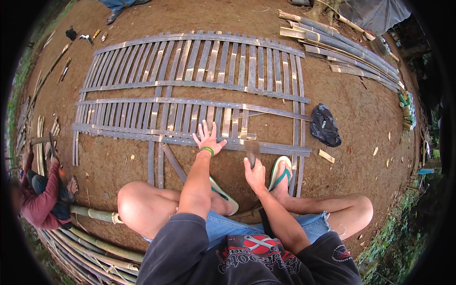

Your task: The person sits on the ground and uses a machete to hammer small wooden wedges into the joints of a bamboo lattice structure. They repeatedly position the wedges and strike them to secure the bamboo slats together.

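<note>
My left hand (pixel 209 139) lies with fingers spread on the near rails of a split-bamboo slat panel (pixel 204 89). It holds nothing. A green band circles that wrist. My right hand (pixel 255 175) is closed round a hammer (pixel 252 151), whose head is smeared by motion above the near edge of the panel. Dark slats run away from me between long rails dotted with nail heads, and a few slats show pale patches. The last short slat (pixel 244 124) stands near the right end of the near row, beyond the hammer.
A black plastic bag (pixel 325 124) lies right of the panel. Split bamboo (pixel 346 47) is piled far right, and bamboo poles (pixel 95 249) at near left. A person (pixel 42 199) crouches at left with a tool. Small tools (pixel 87 39) lie far left. My sandalled feet flank my hands.
</note>
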Action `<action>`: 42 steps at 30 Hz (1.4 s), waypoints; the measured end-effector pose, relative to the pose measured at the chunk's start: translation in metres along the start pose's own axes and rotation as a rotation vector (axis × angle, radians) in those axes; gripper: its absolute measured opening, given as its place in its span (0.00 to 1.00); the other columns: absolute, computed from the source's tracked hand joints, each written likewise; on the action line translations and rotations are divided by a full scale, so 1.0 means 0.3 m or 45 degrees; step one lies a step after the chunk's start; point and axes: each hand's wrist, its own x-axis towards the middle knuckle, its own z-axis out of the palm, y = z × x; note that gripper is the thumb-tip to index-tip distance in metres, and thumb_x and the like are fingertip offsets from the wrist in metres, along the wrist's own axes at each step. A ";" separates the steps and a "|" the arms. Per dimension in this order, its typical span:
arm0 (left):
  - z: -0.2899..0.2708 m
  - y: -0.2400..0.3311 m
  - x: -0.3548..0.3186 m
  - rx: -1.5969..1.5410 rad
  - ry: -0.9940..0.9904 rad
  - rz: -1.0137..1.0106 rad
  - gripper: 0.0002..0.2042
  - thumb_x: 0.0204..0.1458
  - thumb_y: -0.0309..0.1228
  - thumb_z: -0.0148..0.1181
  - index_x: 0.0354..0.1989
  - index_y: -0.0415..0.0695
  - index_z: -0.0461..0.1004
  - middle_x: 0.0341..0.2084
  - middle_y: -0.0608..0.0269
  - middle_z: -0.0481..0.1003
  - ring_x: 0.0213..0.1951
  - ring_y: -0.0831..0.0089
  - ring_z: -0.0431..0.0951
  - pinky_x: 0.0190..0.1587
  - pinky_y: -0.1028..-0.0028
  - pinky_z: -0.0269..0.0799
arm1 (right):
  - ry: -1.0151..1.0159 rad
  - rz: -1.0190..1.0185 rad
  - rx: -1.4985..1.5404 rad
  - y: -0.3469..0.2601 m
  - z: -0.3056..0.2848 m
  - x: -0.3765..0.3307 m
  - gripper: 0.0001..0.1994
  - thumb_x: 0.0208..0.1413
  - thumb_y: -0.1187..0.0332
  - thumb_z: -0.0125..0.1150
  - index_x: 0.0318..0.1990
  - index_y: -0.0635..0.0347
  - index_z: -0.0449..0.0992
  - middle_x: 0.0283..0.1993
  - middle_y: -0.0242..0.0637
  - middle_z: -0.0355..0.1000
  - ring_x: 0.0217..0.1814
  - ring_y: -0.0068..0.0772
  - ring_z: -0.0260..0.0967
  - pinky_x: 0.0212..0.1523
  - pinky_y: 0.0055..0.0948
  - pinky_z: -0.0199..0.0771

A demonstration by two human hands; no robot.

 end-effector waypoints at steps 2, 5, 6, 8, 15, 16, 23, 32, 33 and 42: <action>0.001 0.017 -0.009 -0.089 0.051 0.018 0.52 0.50 0.58 0.65 0.80 0.65 0.40 0.80 0.55 0.26 0.80 0.55 0.26 0.74 0.37 0.22 | 0.015 0.316 0.453 0.035 0.002 0.023 0.16 0.67 0.57 0.58 0.40 0.64 0.71 0.22 0.46 0.74 0.20 0.45 0.74 0.23 0.45 0.74; 0.060 0.011 -0.030 -0.211 0.494 0.180 0.46 0.43 0.46 0.73 0.75 0.61 0.58 0.79 0.52 0.41 0.79 0.53 0.33 0.74 0.34 0.27 | 0.096 0.585 0.906 0.039 -0.011 0.077 0.14 0.68 0.59 0.58 0.41 0.62 0.69 0.18 0.32 0.66 0.13 0.26 0.64 0.14 0.30 0.67; 0.071 0.068 -0.048 -0.294 0.671 0.361 0.39 0.39 0.39 0.75 0.66 0.57 0.69 0.73 0.52 0.54 0.78 0.52 0.42 0.74 0.35 0.31 | 0.131 0.620 0.919 0.070 -0.033 0.093 0.14 0.68 0.59 0.58 0.42 0.62 0.69 0.18 0.32 0.66 0.13 0.26 0.64 0.14 0.30 0.67; 0.097 0.108 -0.049 -0.385 0.773 0.622 0.25 0.39 0.37 0.74 0.51 0.52 0.79 0.57 0.56 0.68 0.67 0.53 0.60 0.72 0.45 0.47 | 0.097 0.652 0.911 0.075 -0.038 0.106 0.14 0.69 0.57 0.58 0.46 0.60 0.68 0.19 0.31 0.65 0.15 0.26 0.64 0.15 0.29 0.68; 0.185 0.217 -0.039 -0.599 0.712 0.798 0.10 0.42 0.30 0.74 0.35 0.44 0.84 0.38 0.61 0.77 0.46 0.55 0.75 0.52 0.59 0.72 | 0.060 0.563 0.776 0.037 -0.033 0.096 0.15 0.67 0.58 0.60 0.43 0.63 0.72 0.17 0.33 0.68 0.14 0.26 0.66 0.14 0.31 0.67; 0.194 0.216 -0.045 -0.644 0.728 0.775 0.08 0.43 0.28 0.74 0.33 0.43 0.85 0.36 0.60 0.77 0.43 0.55 0.76 0.47 0.60 0.75 | 0.066 0.532 0.712 0.028 -0.027 0.091 0.16 0.66 0.58 0.61 0.43 0.65 0.74 0.17 0.34 0.68 0.13 0.25 0.66 0.14 0.31 0.65; 0.212 0.195 -0.007 -0.768 0.652 0.736 0.05 0.45 0.28 0.73 0.30 0.43 0.85 0.35 0.62 0.81 0.42 0.57 0.79 0.47 0.61 0.76 | -0.111 0.402 0.373 0.047 -0.008 0.076 0.26 0.63 0.52 0.60 0.55 0.71 0.74 0.45 0.68 0.77 0.53 0.70 0.74 0.55 0.52 0.73; 0.221 0.194 0.008 -0.763 0.657 0.741 0.05 0.43 0.28 0.73 0.28 0.43 0.84 0.35 0.62 0.82 0.41 0.56 0.79 0.48 0.60 0.75 | -0.138 0.253 0.068 -0.068 -0.075 0.076 0.24 0.63 0.53 0.60 0.54 0.68 0.75 0.41 0.66 0.78 0.48 0.68 0.76 0.50 0.55 0.75; 0.222 0.196 0.011 -0.763 0.661 0.737 0.05 0.43 0.28 0.73 0.28 0.43 0.84 0.35 0.62 0.82 0.41 0.56 0.79 0.48 0.60 0.75 | -0.145 0.194 0.077 -0.074 -0.080 0.080 0.25 0.64 0.52 0.59 0.54 0.69 0.74 0.39 0.68 0.77 0.47 0.70 0.76 0.50 0.56 0.75; 0.233 0.194 0.017 -0.751 0.691 0.767 0.05 0.41 0.25 0.72 0.28 0.42 0.83 0.36 0.62 0.81 0.42 0.55 0.78 0.47 0.60 0.76 | -0.184 0.155 -0.246 -0.072 -0.047 0.085 0.24 0.64 0.53 0.58 0.54 0.67 0.72 0.35 0.68 0.77 0.42 0.71 0.76 0.45 0.60 0.76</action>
